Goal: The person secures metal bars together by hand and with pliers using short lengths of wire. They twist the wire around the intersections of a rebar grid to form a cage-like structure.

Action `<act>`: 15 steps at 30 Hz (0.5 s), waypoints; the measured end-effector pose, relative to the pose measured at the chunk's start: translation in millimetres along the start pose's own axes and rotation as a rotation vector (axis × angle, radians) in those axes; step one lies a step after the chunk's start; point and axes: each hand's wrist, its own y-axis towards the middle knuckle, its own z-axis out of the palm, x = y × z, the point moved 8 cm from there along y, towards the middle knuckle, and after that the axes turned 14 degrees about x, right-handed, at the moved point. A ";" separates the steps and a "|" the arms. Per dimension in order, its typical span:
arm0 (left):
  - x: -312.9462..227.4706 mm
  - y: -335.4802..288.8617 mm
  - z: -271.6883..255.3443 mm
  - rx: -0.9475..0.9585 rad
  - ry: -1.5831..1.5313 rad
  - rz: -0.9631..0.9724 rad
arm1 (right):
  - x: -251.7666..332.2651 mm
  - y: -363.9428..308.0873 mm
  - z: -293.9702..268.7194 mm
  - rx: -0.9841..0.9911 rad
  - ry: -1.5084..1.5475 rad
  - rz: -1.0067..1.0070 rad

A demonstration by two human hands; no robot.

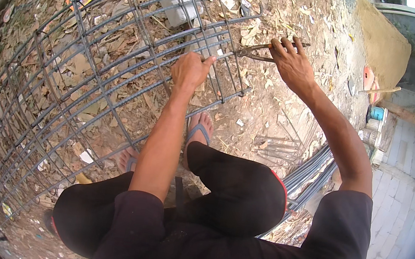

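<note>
Dark T-shirt point(232, 257) nearest, worker squatting over leaf-littered ground. Right hand point(292, 64) wrapped round the handles of metal pincers point(257, 48); their head points left, right by the far right corner of the rebar mesh point(99, 82). Left hand point(190, 71) is curled in at the bars near that same end; can't tell if it grips a bar or something thinner. Mesh fills the left side, over a grey concrete block point(178, 17) at the far edge. Bundle of loose rebar point(313, 171) on the right, beside the knee.
</note>
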 end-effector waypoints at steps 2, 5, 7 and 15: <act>-1.5 0.1 0.1 0.005 0.002 0.013 | -0.9 1.7 -4.8 -0.009 -0.018 -0.038; 1.2 1.4 1.5 0.029 -0.010 -0.040 | -2.1 6.6 -9.1 0.030 -0.093 -0.067; 0.8 1.4 2.8 0.045 -0.036 -0.039 | -1.5 9.3 -19.9 -0.005 -0.156 -0.078; 1.2 1.3 2.2 0.029 -0.043 -0.021 | -4.6 20.2 -11.4 0.772 0.914 -0.088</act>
